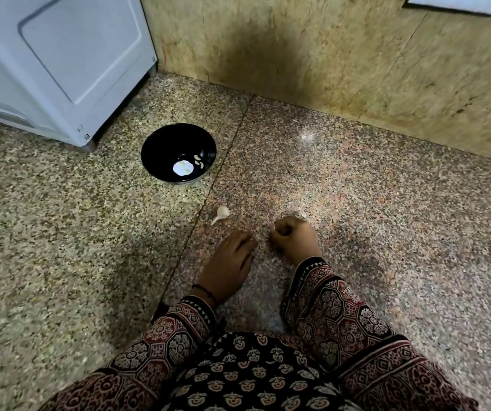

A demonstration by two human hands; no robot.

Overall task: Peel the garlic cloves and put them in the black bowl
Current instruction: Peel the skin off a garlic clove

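Fist of right hand [293, 237] on floor [386, 232]

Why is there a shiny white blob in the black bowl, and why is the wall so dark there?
Head view: the blob is glare inside the black bowl, and the floor shines too; head view again: the dark patch on the wall looks like a soft shadow, and the edges are smeared.

Speckled granite floor [386, 218]; slab seam [208, 188] right of the white appliance [60, 54], glare spot [308, 134] farther right. Yellowish marble wall [357, 54] beside it, dark-smudged.
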